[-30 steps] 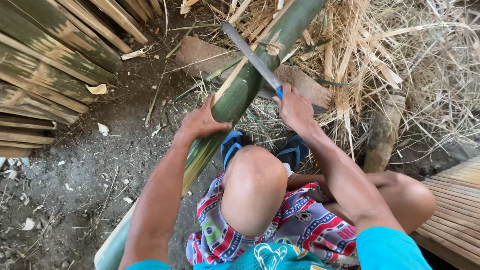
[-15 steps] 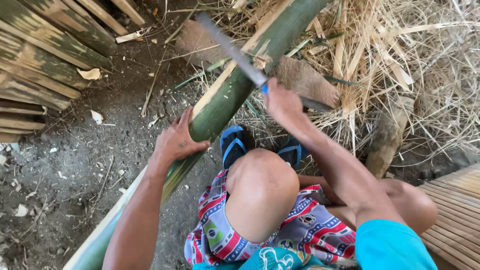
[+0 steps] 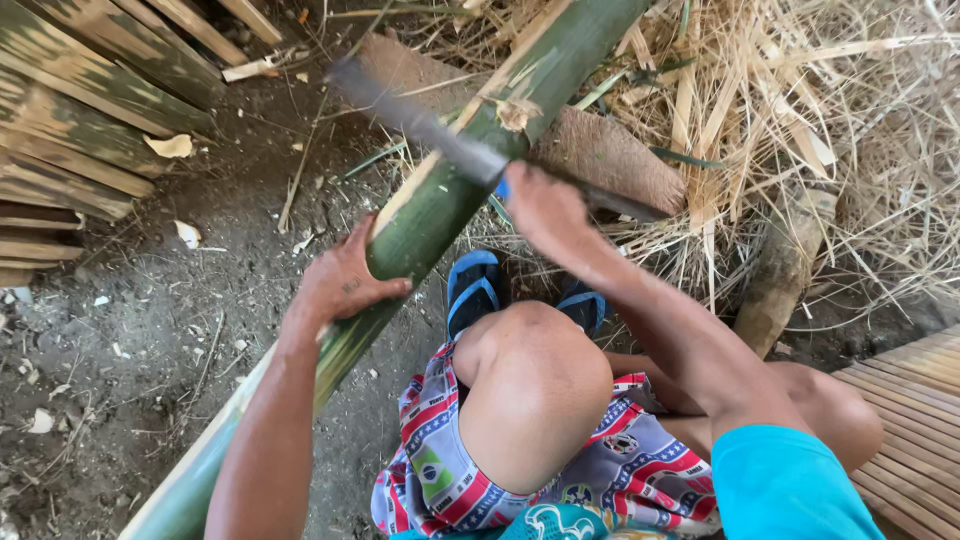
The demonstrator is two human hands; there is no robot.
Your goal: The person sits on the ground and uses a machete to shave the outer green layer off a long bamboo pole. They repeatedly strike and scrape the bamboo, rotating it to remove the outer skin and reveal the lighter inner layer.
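- Bamboo slats, split and weathered, lie stacked at the far left on bare dirt ground strewn with chips.
- Left hand wraps over the green bamboo pole, fingers curled around it; the pole runs from near left to far right across the scene.
- Judged risk: the blade could glance off the smooth skin toward that hand, which sits close below the cut.
- Right hand is closed on the handle of a long knife, its blurred blade laid across the pole.
- Blue sandals and a bare knee lie near the blade's path.
- Dry straw heaps far right; slatted bamboo flooring edges near right.
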